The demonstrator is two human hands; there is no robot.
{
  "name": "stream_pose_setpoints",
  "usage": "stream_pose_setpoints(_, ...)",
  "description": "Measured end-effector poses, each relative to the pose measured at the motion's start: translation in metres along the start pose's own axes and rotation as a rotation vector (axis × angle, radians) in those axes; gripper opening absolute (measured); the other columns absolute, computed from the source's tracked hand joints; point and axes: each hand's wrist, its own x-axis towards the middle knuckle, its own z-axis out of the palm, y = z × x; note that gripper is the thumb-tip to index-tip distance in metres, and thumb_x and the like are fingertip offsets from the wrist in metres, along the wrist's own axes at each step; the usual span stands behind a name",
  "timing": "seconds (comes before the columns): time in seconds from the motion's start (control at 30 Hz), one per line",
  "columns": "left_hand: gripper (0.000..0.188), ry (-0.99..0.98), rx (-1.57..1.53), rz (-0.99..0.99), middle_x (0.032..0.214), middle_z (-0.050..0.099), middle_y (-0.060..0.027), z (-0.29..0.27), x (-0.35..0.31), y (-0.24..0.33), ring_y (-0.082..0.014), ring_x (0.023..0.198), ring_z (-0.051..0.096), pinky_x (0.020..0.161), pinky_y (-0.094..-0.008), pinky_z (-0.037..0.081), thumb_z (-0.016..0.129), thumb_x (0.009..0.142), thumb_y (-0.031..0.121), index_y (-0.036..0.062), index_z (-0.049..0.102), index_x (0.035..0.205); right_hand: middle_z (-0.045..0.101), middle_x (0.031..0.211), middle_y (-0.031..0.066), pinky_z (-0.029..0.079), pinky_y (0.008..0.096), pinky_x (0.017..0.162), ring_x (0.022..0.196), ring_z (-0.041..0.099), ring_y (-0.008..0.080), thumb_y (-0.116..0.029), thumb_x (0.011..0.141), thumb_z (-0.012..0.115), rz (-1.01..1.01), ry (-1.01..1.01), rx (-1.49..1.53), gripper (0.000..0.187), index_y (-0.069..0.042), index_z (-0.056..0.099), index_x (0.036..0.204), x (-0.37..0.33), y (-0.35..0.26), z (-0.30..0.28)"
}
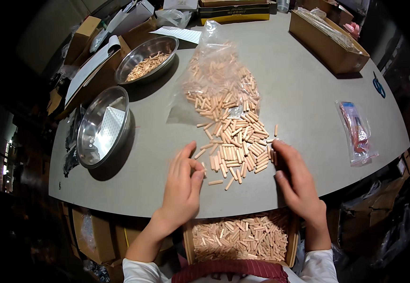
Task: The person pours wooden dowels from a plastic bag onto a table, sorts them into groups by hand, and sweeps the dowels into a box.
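A heap of short wooden dowel pins point(235, 139) spills from a clear plastic bag point(216, 70) onto the grey table point(157, 188). My left hand point(182, 184) rests at the heap's near left edge with fingers curled, thumb and fingertips pinched near a few pins; I cannot tell whether a pin is between them. My right hand point(295, 177) lies flat and open against the heap's right side, fingertips touching the pins. Below the table edge, between my arms, a cardboard box point(240, 238) is filled with several more pins.
An empty steel bowl point(102, 127) with a white paper inside sits at the left; a second steel bowl point(146, 59) behind it holds pins. A long cardboard box point(328, 41) stands far right. A small plastic packet point(356, 132) lies right. Boxes crowd the back edge.
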Motion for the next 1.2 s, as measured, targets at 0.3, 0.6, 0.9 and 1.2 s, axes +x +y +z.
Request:
stream_pose_setpoints(0.3, 0.013, -0.264, -0.06, 0.207, 0.162, 0.034, -0.0399, 0.019, -0.001, 0.03, -0.0589, 0.152, 0.032, 0.125, -0.0576, 0.029, 0.062, 0.099, 0.003, -0.0034, 0.055, 0.108, 0.052, 0.146, 0.0379, 0.034, 0.0573, 0.124, 0.138, 0.05, 0.0537, 0.004, 0.094, 0.061, -0.084, -0.196, -0.01, 0.066, 0.008, 0.037, 0.156, -0.003, -0.018, 0.002)
stream_pose_setpoints(0.6, 0.008, -0.318, -0.279, 0.139, 0.166, 0.034, -0.0355, 0.007, -0.018, 0.023, -0.0519, 0.155, 0.035, 0.127, -0.0544, 0.026, 0.057, 0.104, 0.006, 0.001, 0.055, 0.109, 0.053, 0.155, 0.0268, 0.042, 0.0448, 0.122, 0.142, 0.057, 0.0379, 0.015, 0.094, 0.049, 0.157, -0.007, 0.449, 0.063, 0.007, 0.042, 0.156, -0.026, -0.018, 0.003)
stream_pose_setpoints(0.9, 0.005, -0.116, -0.158, -0.018, 0.154, 0.054, -0.0308, -0.023, -0.04, 0.015, -0.0497, 0.149, 0.047, 0.124, -0.0556, 0.032, 0.058, 0.098, 0.003, 0.0013, 0.06, 0.102, 0.068, 0.134, 0.0214, 0.049, 0.0415, 0.108, 0.126, 0.063, 0.039, 0.018, 0.081, 0.052, 0.005, 0.008, 0.011, 0.061, 0.004, 0.06, 0.141, -0.021, -0.02, -0.001)
stream_pose_setpoints(1.2, 0.009, -0.194, -0.114, 0.095, 0.152, 0.058, -0.029, -0.015, -0.04, 0.015, -0.0483, 0.148, 0.049, 0.126, -0.0624, 0.024, 0.06, 0.099, 0.014, 0.0051, 0.06, 0.099, 0.078, 0.109, 0.0149, 0.055, 0.0383, 0.091, 0.099, 0.07, 0.0317, 0.015, 0.083, 0.064, 0.04, -0.055, 0.151, 0.042, 0.005, 0.072, 0.124, -0.037, -0.035, -0.004)
